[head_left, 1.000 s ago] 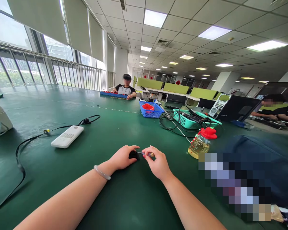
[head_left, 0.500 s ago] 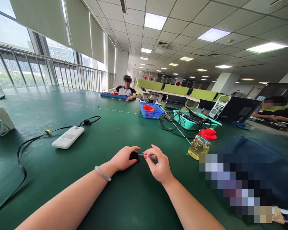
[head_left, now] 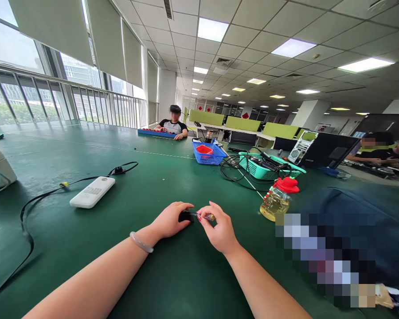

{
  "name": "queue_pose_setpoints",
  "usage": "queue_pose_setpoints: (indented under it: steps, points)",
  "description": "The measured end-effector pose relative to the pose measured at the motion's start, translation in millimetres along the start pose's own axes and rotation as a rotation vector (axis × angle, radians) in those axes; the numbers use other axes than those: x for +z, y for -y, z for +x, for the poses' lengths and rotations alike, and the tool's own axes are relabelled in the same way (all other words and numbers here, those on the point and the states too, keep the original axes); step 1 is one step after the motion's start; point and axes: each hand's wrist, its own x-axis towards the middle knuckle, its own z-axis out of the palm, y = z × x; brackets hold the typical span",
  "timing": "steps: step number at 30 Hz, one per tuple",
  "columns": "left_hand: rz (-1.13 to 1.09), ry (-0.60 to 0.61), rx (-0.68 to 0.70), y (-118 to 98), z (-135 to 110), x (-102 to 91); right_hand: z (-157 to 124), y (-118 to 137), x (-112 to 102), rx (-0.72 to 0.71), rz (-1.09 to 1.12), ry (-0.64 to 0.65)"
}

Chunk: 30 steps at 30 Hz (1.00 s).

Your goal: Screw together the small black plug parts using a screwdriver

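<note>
On the green table in front of me, my left hand is closed around a small black object, mostly hidden by the fingers, so its kind is unclear. My right hand pinches a screwdriver by its clear handle. The thin metal shaft lies almost level and points left, its tip meeting the right side of the black object. A pale bangle circles my left wrist.
Left lie a white power bank and a black cable. To the right stand a red-lidded bottle, a blue basket, a green basket of cables and a dark bag. A person sits across the table.
The view has shifted very slightly. Both hands keep their hold, and the screwdriver stays against the black object with its handle turned a little.
</note>
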Motion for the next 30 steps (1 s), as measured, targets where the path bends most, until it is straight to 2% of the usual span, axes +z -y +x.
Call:
queue_pose_setpoints:
  steps: [3,5,8,10,14,18,21,26,30]
  points:
    - [-0.026,-0.034,0.043,-1,-1,-1.4,-1,0,-1,-0.016,0.038,-0.05]
    - [-0.018,-0.082,0.04,-1,-1,-1.6,-1,-1,-4,-0.041,0.074,-0.155]
    - [0.043,-0.204,-0.05,0,0,-1.6,-1,-6,-11,-0.005,0.044,-0.339]
    - [0.116,-0.269,-0.14,2,1,-1.9,1,-11,-17,0.077,-0.024,-0.401]
    - [0.309,-0.241,-0.253,8,0,-3.0,5,-24,-23,0.227,-0.087,-0.393]
    - [0.402,-0.14,-0.258,9,-1,-2.3,5,-31,-20,0.318,-0.042,-0.358]
    - [0.42,-0.092,-0.281,6,-2,-1.8,4,-30,-17,0.349,-0.01,-0.331]
    - [0.412,-0.086,-0.41,1,-1,-3.4,5,-28,-16,0.37,0.023,-0.307]
    - [0.408,-0.087,-0.417,-2,0,-5.9,5,-29,-16,0.376,0.017,-0.307]
